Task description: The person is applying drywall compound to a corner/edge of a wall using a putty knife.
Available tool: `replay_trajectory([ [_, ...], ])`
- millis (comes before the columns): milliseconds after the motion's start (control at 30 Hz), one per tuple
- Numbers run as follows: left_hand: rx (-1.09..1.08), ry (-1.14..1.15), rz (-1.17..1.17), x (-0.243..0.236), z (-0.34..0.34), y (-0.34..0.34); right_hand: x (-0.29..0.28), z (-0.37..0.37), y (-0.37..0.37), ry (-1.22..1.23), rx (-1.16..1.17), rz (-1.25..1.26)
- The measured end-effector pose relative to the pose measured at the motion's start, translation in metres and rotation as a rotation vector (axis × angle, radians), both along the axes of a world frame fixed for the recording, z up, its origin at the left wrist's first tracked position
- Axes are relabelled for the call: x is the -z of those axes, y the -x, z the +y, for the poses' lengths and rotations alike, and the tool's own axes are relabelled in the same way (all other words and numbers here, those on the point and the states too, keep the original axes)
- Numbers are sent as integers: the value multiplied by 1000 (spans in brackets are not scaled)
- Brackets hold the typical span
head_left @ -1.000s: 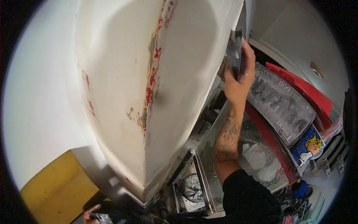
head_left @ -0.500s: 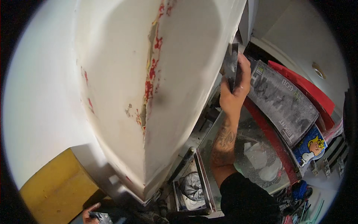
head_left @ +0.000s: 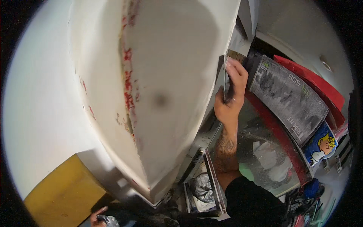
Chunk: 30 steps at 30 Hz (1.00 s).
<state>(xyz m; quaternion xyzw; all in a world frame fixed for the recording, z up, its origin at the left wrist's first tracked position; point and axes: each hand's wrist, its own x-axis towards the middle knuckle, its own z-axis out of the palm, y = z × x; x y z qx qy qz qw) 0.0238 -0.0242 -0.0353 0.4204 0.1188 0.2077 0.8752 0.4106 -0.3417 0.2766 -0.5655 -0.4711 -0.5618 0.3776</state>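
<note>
A white, pointed hull-like shell [head_left: 177,113] fills the middle, with a rough, chipped seam [head_left: 128,90] marked in red running lengthwise. At its right edge, my right hand [head_left: 232,92] grips a dark, flat metal scraper [head_left: 220,66], held nearly edge-on to me, with fingers bent around it and thumb on the near side. Low at the left, my left hand [head_left: 99,219], partly cut off by the view's rim, is closed on a shiny metal plate [head_left: 110,221].
A yellow foam block [head_left: 56,193] lies lower left. On the right are a grey printed package [head_left: 287,98], red sheets [head_left: 336,102], a cartoon-printed item [head_left: 321,143] and a glass-topped table with red border [head_left: 264,174]. A framed rack holding bagged material [head_left: 202,189] and cluttered tools [head_left: 302,206] are below.
My right hand and scraper have moved down and slightly left along the shell's edge, the blade turning more edge-on. The chipped seam appears further left; my left hand sits slightly further right.
</note>
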Motion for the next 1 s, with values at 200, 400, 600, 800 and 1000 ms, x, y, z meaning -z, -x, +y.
replay_trajectory([
  [200, -3, -48, -6, 1, 5, -2, 12, -4, 9, 31, 29, -1],
  [400, -67, -70, 52, -16, -2, -6, 32, 0, 16, -19, 54, 112],
  [600, -25, -75, 44, -23, 3, -3, 54, 4, 18, -13, 8, 176],
  [800, 53, -30, -53, -23, -2, -12, 75, -6, 28, -12, -38, 184],
  [1000, -138, -222, 14, -46, -39, -14, 100, -42, 75, 67, -187, 537],
])
